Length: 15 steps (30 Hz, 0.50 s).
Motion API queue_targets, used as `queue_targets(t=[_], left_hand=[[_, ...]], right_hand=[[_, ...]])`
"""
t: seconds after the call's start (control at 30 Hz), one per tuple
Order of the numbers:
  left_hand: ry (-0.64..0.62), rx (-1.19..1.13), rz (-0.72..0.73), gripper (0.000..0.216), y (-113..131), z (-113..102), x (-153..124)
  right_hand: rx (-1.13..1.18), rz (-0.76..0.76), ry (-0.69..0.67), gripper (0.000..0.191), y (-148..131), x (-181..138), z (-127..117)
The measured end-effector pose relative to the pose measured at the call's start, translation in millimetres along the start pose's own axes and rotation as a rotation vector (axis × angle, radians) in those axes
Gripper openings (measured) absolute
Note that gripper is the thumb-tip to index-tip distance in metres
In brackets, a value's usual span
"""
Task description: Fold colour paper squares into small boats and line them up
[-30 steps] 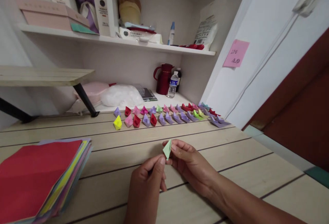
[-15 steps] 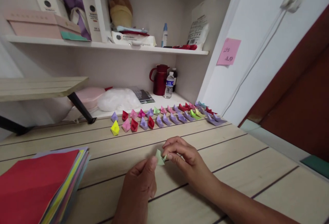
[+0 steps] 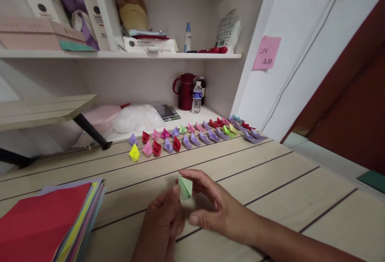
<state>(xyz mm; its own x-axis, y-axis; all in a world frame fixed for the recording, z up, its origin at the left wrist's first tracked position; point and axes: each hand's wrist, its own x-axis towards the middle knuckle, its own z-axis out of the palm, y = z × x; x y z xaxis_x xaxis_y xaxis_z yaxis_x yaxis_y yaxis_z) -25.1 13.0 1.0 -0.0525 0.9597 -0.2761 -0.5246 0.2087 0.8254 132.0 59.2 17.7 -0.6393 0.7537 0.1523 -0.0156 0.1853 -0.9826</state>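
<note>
A small pale green folded paper (image 3: 185, 187) is pinched between the thumb and fingers of my left hand (image 3: 164, 216), just above the tabletop. Layered folds show on its near face. To its right, my right hand (image 3: 215, 208) has its thumb and fingers spread apart. The right index finger reaches behind the top of the paper; whether it touches is hard to make out. Beyond the hands stand rows of small folded paper boats, among them a yellow boat (image 3: 134, 153), a red boat (image 3: 157, 148) and a purple boat (image 3: 168, 146).
A stack of coloured paper (image 3: 45, 218) with a red sheet on top lies at the left. Behind it is a raised wooden stand (image 3: 45, 109) on black legs. A dark red jug (image 3: 185, 91) and a water bottle (image 3: 197, 97) stand at the back below the shelf (image 3: 120, 54).
My right thumb has let go of the green paper and dropped away, opening the hand. The paper has turned to show its folds. The camera view has shifted slightly.
</note>
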Motion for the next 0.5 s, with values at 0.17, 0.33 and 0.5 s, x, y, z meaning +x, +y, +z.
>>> queue_targets(t=[0.17,0.33,0.5], left_hand=[[0.021,0.028,0.029,0.049,-1.5,2.7,-0.9],[0.029,0.039,0.043,0.048,1.2,6.9,-2.4],[0.043,0.079,0.067,0.049,0.0,8.5,-3.5]], right_hand=[[-0.240,-0.103,0.148,0.051,-1.9,0.2,1.6],[-0.236,-0.120,0.218,0.046,-1.0,3.2,-0.3],[-0.305,-0.185,0.203,0.056,-4.1,2.2,1.2]])
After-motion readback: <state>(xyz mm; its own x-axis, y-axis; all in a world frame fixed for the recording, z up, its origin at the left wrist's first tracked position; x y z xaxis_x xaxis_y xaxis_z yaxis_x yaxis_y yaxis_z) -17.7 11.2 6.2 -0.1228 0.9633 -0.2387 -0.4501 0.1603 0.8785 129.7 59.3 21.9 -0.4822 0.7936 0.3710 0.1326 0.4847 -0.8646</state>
